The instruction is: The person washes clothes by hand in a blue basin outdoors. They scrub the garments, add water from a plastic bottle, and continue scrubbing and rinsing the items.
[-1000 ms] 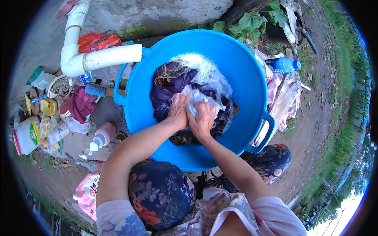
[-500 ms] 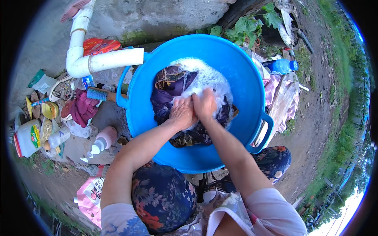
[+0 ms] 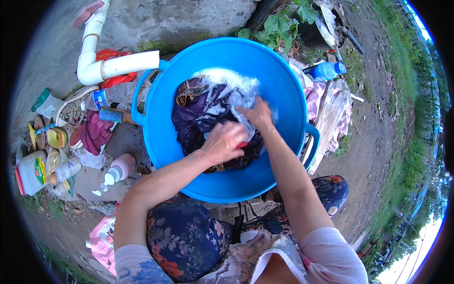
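Note:
A wide blue tub (image 3: 288,137) stands before me with dark purple wet clothes (image 3: 187,116) and white suds (image 3: 227,78) in it. My right hand (image 3: 257,115) grips a pale, sudsy piece of cloth (image 3: 245,105) on the right of the pile. Low over the dark clothes is my left hand (image 3: 226,141), blurred by motion, its fingers bent. A small red thing (image 3: 242,145) shows by its fingertips; whether the hand holds it is hidden.
A white pipe (image 3: 130,65) ends at the tub's left handle. On the left lie a blue-bristled brush (image 3: 111,115), a maroon cloth (image 3: 96,130), a pink bottle (image 3: 121,166) and a white jug (image 3: 32,173). A blue bottle (image 3: 326,71) lies right of the tub beside a board (image 3: 326,118).
My hands were pressed together on the suds and are now apart. The right has moved right, lifting pale cloth; the left has moved nearer to me. The whole view has shifted slightly.

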### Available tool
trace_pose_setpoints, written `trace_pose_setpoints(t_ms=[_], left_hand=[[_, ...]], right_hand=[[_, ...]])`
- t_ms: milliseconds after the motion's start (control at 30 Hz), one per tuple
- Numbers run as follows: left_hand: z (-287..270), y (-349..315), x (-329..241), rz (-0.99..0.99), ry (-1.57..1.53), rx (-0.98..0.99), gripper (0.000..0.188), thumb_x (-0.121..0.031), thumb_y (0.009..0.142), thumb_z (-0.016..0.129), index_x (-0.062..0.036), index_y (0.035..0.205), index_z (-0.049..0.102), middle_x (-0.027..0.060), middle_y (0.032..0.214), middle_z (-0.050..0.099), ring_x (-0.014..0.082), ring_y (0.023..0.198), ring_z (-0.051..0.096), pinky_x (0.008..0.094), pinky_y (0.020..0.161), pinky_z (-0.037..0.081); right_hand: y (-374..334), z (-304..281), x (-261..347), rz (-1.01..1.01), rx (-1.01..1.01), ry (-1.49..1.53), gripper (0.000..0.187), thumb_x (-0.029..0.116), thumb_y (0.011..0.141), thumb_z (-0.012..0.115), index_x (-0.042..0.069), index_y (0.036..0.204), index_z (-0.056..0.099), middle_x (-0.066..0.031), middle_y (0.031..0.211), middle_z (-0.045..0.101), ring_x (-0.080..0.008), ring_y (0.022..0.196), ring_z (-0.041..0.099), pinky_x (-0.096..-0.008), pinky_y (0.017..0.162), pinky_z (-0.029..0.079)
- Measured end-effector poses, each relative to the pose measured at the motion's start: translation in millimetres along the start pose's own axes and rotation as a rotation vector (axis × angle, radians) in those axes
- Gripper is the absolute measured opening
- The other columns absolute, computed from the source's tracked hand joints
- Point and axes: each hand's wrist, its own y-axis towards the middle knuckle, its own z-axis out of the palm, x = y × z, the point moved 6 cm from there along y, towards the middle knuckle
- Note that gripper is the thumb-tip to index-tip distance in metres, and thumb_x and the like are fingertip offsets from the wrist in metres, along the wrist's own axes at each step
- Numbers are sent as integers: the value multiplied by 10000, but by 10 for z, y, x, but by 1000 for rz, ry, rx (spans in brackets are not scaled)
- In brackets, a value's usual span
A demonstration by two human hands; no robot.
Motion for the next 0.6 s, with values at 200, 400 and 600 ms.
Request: trace_pose_setpoints(t_ms=[200,400,600], left_hand=[[218,-244,517,-439,183,166,1053,-481,651,760,-10,1439,244,221,1517,120,376,1425,34,547,1129,50],[337,-208,636,-505,225,332,888,-500,811,595,-8,1450,223,207,1517,162,357,1423,85,492,1145,75],[212,-160,632,-548,100,504,935,-559,804,591,-24,1464,202,172,1525,187,331,1416,162,460,1155,63]], right_hand=[[-1151,-26,288,-246,-281,262,297,160,657,749,48,825,531,-173,987,591,-371,930,560,-429,823,452],[-584,403,626,-347,-333,-96,255,220,684,752,100,833,585,-130,916,569,-309,890,541,-424,782,426],[-327,98,231,-381,-115,189,221,89,676,724,76,884,652,-139,1022,653,-328,980,608,-415,833,473]])
